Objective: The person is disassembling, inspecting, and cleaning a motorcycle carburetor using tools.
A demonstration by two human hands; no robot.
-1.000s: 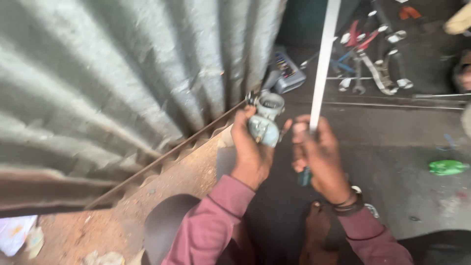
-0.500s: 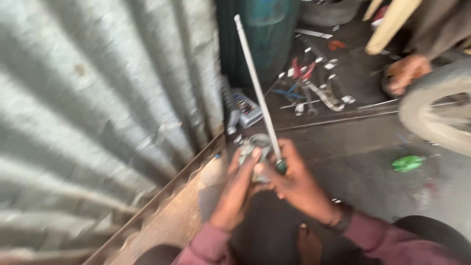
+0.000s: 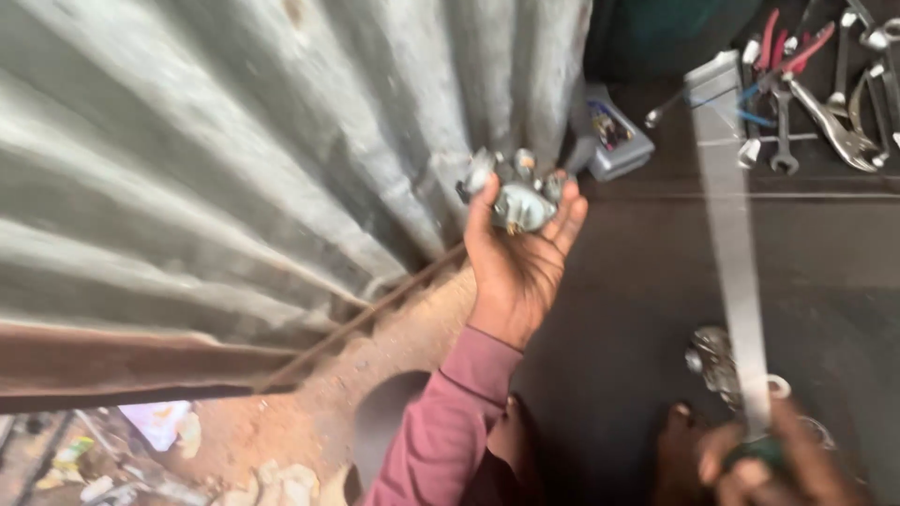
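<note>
Held up in the left hand [image 3: 517, 267], palm toward the camera, fingers curled round a small grey cast-metal part [image 3: 518, 199] with stubby ports and a brass-looking fitting, probably a carburettor body; clamped between thumb on one side and four fingers on the other, resting on the fingertips rather than deep in the palm. Placed right in front of the corrugated metal sheet [image 3: 234, 159], close to its lower edge, above the sandy ground [image 3: 309, 412] at the foot of that sheet. Lower down and well away from the sheet, the right hand [image 3: 773, 464] closed round the dark green handle of a long flat metal blade [image 3: 731, 234], blurred, running up toward the scattered spanners and pliers [image 3: 816, 84] on the dark floor; grip wrapped tight so far as the blur allows. Near that hand, a second shiny metal piece [image 3: 714, 356] on the floor, too blurred to name. Beside the sheet's far end, a small grey box [image 3: 614, 136]. Judged by its look: dense and heavy for its size, fully rigid, no give under pressure; likely oily or dusty, so somewhat slippery on the smooth rounded bowl. Thin protruding stubs and any small screws probably the weak points, liable to bend or shed if knocked. Best hold across the thick central body, fingers braced against the flat cast faces, not by the ports or the brass fitting
</note>
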